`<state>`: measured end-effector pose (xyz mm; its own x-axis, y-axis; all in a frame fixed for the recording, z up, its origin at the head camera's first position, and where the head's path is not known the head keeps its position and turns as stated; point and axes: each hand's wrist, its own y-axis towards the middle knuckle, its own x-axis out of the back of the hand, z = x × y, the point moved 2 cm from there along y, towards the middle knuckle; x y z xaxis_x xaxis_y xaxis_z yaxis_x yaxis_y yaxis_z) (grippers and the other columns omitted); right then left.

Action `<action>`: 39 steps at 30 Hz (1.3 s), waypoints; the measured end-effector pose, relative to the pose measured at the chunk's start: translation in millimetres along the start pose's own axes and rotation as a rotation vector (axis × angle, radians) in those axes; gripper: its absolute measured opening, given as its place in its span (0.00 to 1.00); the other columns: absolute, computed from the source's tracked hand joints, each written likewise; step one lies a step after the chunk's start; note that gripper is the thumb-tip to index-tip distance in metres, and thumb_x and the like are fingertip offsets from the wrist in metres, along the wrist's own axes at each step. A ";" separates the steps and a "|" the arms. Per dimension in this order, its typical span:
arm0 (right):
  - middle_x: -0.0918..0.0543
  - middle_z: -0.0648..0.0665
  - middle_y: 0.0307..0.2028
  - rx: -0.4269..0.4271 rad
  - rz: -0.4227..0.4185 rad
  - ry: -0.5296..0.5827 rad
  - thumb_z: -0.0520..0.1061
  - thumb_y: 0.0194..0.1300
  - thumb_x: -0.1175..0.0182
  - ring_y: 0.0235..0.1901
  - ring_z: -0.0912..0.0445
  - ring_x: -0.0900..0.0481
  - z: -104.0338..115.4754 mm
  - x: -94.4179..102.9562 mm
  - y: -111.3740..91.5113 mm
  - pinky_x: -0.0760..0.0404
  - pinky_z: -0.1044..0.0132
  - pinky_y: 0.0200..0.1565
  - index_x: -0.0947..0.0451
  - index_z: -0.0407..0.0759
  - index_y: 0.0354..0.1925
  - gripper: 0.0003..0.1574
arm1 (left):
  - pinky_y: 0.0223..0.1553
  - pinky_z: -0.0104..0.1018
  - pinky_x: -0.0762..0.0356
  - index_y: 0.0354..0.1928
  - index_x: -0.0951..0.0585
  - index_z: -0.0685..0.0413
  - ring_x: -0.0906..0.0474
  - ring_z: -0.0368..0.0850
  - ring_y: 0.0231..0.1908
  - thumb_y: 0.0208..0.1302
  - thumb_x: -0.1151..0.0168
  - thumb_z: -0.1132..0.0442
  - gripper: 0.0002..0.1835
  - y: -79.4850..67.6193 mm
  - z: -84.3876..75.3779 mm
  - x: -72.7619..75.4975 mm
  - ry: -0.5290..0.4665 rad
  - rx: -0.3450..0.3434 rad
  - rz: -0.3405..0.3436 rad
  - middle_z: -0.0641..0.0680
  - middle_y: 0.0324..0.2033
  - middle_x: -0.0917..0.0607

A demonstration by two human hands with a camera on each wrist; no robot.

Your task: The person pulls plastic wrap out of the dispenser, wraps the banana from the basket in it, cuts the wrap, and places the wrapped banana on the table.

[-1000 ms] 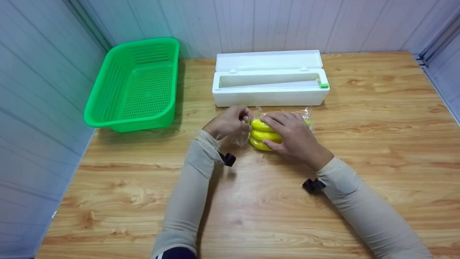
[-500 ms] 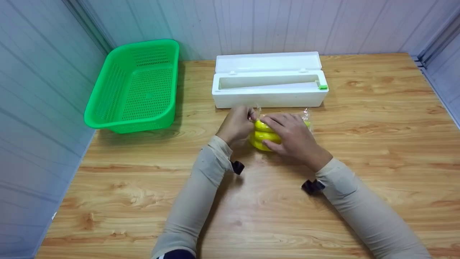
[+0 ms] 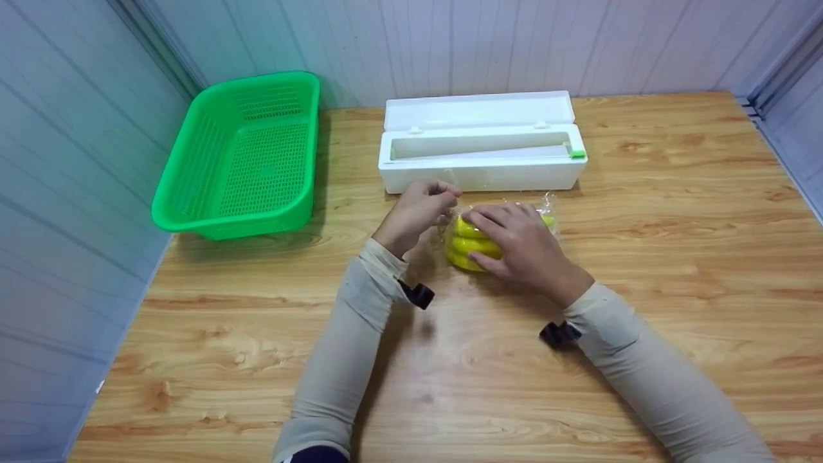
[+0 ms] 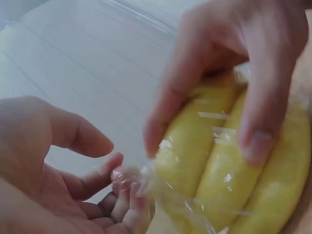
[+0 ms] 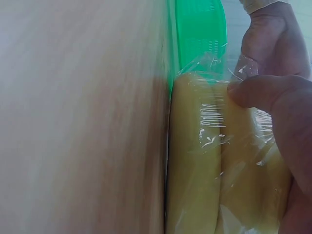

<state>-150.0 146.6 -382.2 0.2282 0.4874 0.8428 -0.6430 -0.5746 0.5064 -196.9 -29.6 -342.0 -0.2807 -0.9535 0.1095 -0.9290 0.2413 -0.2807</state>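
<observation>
A bunch of yellow bananas (image 3: 471,247), wrapped in clear plastic film (image 5: 209,112), lies on the table in front of the white box. My right hand (image 3: 524,247) holds it from the right, thumb on the near banana and fingers over the far side; the hand covers much of the bunch. My left hand (image 3: 415,212) is at the bunch's left end. In the left wrist view its thumb stands apart from the bent fingers, and loose film (image 4: 129,178) touches their tips. A thin strand of film rises beside the left fingertips in the head view.
Behind the bananas stands a long white box (image 3: 482,177) with its lid (image 3: 479,110) open and a green slider (image 3: 577,154) at the right end. A green plastic basket (image 3: 257,215) sits at the back left, near the wall. Wood-grain table (image 3: 450,386) surrounds both arms.
The left hand moved right, against the bananas' end, then drew back slightly up and left, its thumb and fingers parting and a bit of film rising beside it. The right hand stays on the bunch.
</observation>
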 end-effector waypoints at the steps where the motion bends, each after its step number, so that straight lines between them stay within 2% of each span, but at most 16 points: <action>1: 0.26 0.45 0.56 -0.006 0.004 0.003 0.59 0.55 0.36 0.51 0.48 0.30 0.0 0.4 0.2 0.35 0.51 0.51 0.30 0.47 0.59 0.37 | 0.40 0.37 0.23 0.45 0.24 0.64 0.25 0.46 0.35 0.64 0.48 0.67 0.10 -0.8 -1.2 -0.6 -0.023 0.000 0.005 0.62 0.44 0.23; 5: 0.26 0.46 0.56 -0.029 0.026 0.022 0.58 0.54 0.36 0.52 0.48 0.30 0.3 1.8 1.0 0.36 0.51 0.52 0.31 0.48 0.60 0.37 | 0.42 0.38 0.23 0.46 0.25 0.66 0.23 0.47 0.37 0.64 0.49 0.69 0.10 -1.9 -3.2 -1.7 -0.071 -0.011 0.033 0.62 0.43 0.22; 10: 0.24 0.46 0.54 -0.044 0.041 0.042 0.57 0.53 0.34 0.51 0.49 0.29 2.3 3.1 2.8 0.36 0.51 0.50 0.36 0.53 0.64 0.42 | 0.40 0.38 0.22 0.44 0.28 0.64 0.21 0.48 0.34 0.64 0.50 0.70 0.08 -1.7 -3.1 -0.1 -0.083 -0.027 0.034 0.60 0.38 0.19; 14: 0.25 0.46 0.53 -0.001 0.033 -0.003 0.56 0.53 0.34 0.49 0.48 0.28 4.5 4.0 3.2 0.35 0.51 0.45 0.38 0.60 0.66 0.43 | 0.39 0.38 0.21 0.45 0.30 0.62 0.20 0.49 0.37 0.67 0.51 0.66 0.08 -3.3 -4.0 -0.2 -0.085 -0.039 0.043 0.60 0.38 0.18; 19: 0.26 0.44 0.53 0.041 0.043 -0.049 0.55 0.54 0.35 0.48 0.45 0.29 6.9 4.2 3.8 0.35 0.50 0.41 0.34 0.64 0.64 0.38 | 0.40 0.37 0.22 0.46 0.31 0.59 0.20 0.50 0.40 0.70 0.52 0.57 0.12 -3.8 -3.0 -1.4 -0.051 -0.044 0.068 0.58 0.39 0.17; 24: 0.26 0.45 0.56 0.036 0.045 -0.028 0.54 0.53 0.34 0.49 0.46 0.29 7.3 4.0 4.9 0.35 0.49 0.41 0.30 0.60 0.61 0.35 | 0.42 0.37 0.23 0.47 0.31 0.59 0.20 0.48 0.42 0.72 0.56 0.54 0.15 -1.8 0.6 0.4 -0.028 -0.043 0.092 0.56 0.40 0.16; 28: 0.27 0.46 0.57 0.030 0.044 -0.024 0.55 0.53 0.35 0.49 0.47 0.29 6.6 3.4 5.8 0.35 0.49 0.42 0.29 0.57 0.59 0.34 | 0.47 0.41 0.26 0.45 0.30 0.59 0.22 0.47 0.44 0.72 0.57 0.62 0.09 2.6 5.4 3.9 0.000 -0.055 0.116 0.54 0.41 0.16; 33: 0.30 0.44 0.58 0.015 0.039 -0.018 0.55 0.53 0.35 0.50 0.46 0.29 7.0 2.6 6.3 0.35 0.50 0.42 0.28 0.57 0.58 0.33 | 0.51 0.40 0.29 0.44 0.28 0.60 0.23 0.45 0.47 0.69 0.55 0.69 0.07 8.4 12.0 7.9 0.087 -0.119 0.141 0.53 0.42 0.17; 37: 0.37 0.43 0.64 0.009 0.034 -0.036 0.56 0.53 0.35 0.51 0.44 0.29 7.3 2.0 5.8 0.34 0.51 0.40 0.28 0.57 0.58 0.33 | 0.50 0.39 0.28 0.45 0.28 0.59 0.22 0.46 0.44 0.69 0.54 0.66 0.07 9.7 12.8 9.3 0.037 -0.130 0.111 0.55 0.40 0.16; 39: 0.40 0.47 0.67 0.018 0.040 -0.060 0.56 0.54 0.36 0.50 0.45 0.29 7.1 1.8 5.4 0.34 0.53 0.38 0.29 0.57 0.59 0.34 | 0.48 0.41 0.27 0.46 0.29 0.58 0.22 0.48 0.42 0.70 0.53 0.61 0.09 8.9 11.0 10.0 -0.017 -0.120 0.089 0.56 0.38 0.16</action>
<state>-147.9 139.8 -376.7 0.2464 0.4239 0.8715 -0.6391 -0.6049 0.4749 -205.3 -38.9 -353.8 -0.3604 -0.9300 0.0723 -0.9229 0.3443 -0.1726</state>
